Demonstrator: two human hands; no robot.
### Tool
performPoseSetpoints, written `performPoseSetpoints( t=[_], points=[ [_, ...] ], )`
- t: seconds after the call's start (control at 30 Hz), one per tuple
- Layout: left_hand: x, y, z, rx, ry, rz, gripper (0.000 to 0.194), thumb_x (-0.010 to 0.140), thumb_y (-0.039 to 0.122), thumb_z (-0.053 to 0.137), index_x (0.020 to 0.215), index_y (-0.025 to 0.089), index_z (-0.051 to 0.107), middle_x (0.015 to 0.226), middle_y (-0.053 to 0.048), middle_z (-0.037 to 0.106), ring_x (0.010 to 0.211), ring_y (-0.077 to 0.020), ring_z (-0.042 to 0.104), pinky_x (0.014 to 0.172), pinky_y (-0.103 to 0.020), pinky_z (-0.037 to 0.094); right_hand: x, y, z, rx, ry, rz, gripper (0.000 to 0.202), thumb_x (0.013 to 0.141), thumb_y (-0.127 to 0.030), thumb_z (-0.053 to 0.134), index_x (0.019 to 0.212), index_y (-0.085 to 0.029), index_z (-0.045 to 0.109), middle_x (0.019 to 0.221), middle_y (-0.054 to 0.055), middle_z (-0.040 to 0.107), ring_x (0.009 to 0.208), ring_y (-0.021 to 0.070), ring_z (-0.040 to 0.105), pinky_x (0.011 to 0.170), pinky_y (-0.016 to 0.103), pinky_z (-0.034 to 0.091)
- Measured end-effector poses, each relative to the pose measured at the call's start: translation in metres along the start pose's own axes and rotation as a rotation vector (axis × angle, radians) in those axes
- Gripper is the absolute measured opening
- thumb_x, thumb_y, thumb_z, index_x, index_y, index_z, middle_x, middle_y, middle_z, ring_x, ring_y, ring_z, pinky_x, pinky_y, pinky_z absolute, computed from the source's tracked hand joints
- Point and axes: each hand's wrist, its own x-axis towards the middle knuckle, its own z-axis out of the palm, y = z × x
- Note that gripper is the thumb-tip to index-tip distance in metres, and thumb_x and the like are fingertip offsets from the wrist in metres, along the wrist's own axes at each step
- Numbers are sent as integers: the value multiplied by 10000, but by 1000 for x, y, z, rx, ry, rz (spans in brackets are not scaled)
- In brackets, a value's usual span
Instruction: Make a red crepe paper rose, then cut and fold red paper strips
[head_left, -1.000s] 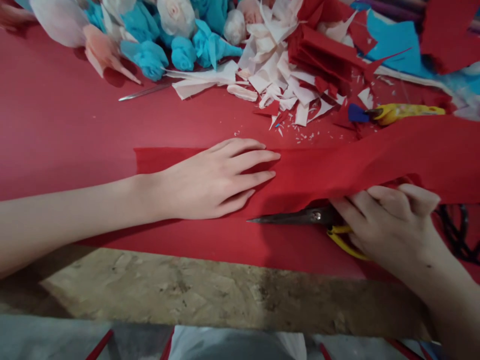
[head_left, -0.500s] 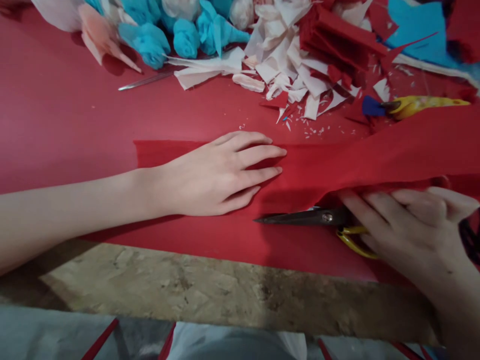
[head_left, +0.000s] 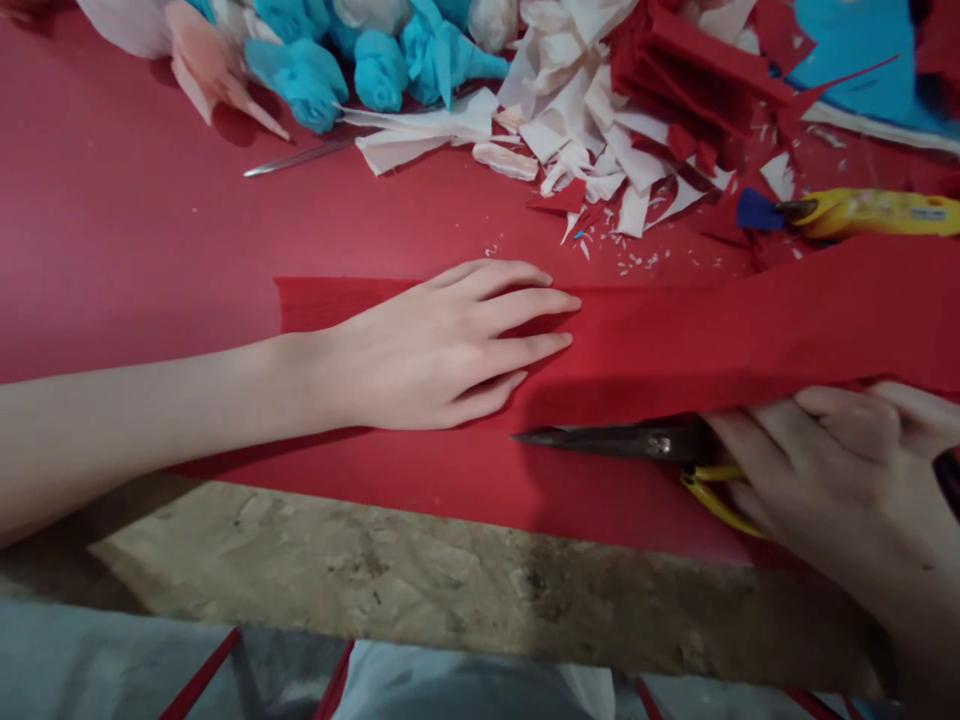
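Observation:
Flat on a long strip of red crepe paper (head_left: 645, 335) lies my left hand (head_left: 457, 345), fingers spread and pressing it to the red table. My right hand (head_left: 832, 470) is wrapped round the handles of a pair of scissors (head_left: 622, 440) with dark blades and yellow grips. The blades point left along the strip's near edge, their tip just right of and below my left fingers. The strip's right part rises over the blades and past my right hand. Part of the scissors' handle is hidden by my fingers.
Blue paper roses (head_left: 300, 85) and a peach one (head_left: 206, 65) lie at the back left. White paper scraps (head_left: 555, 120) and folded red paper (head_left: 690, 70) are heaped behind. A yellow-handled tool (head_left: 862, 212) with a blue tip lies at right. The table's wooden edge (head_left: 337, 560) is nearest me.
My right hand has moved slightly down and right with the scissors, and the blades look closer together. The paper over them lies flatter. My left hand stays in place on the strip.

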Motion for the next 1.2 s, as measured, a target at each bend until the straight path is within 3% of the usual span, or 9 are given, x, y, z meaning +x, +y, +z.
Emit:
performPoseSetpoints(
  t=[0.13, 0.33, 0.53, 0.8, 1.2],
  points=[
    [0, 0, 0, 15, 27, 11, 382, 899, 221, 372, 1239, 126, 517, 1365, -122, 466, 1247, -310, 416, 1046, -491, 364, 2, 3, 1, -193, -26, -213, 431, 854, -221, 278, 1193, -117, 523, 870, 114, 580, 778, 243, 409, 698, 412, 305],
    [1, 1, -1, 6, 42, 34, 385, 902, 213, 374, 1226, 76, 531, 1339, -158, 482, 1231, -338, 427, 1031, -506, 377, 20, -12, -5, -196, 73, -136, 335, 828, -162, 331, 1038, -136, 591, 786, 80, 563, 757, 222, 383, 734, 397, 294],
    [0, 2, 0, 3, 20, -2, 378, 912, 224, 331, 1228, 135, 517, 1362, -113, 466, 1261, -301, 397, 1074, -455, 336, 38, -22, -14, -194, 94, -150, 275, 826, -146, 391, 997, -99, 601, 723, 60, 576, 763, 225, 381, 762, 392, 292],
    [0, 0, 2, 26, 30, -4, 366, 898, 237, 362, 1226, 181, 514, 1355, -96, 477, 1259, -294, 408, 1057, -470, 363, 38, -16, -9, -104, 96, -205, 345, 883, -138, 293, 1032, -82, 598, 779, 79, 617, 756, 212, 437, 722, 366, 343],
    [0, 0, 1, 33, 64, 32, 382, 885, 208, 415, 1226, 85, 538, 1328, -153, 482, 1216, -341, 435, 1031, -482, 383, 28, -11, -11, -14, 55, -234, 372, 937, -127, 235, 1094, -100, 571, 763, 60, 596, 784, 206, 443, 765, 353, 351]
  ],
)
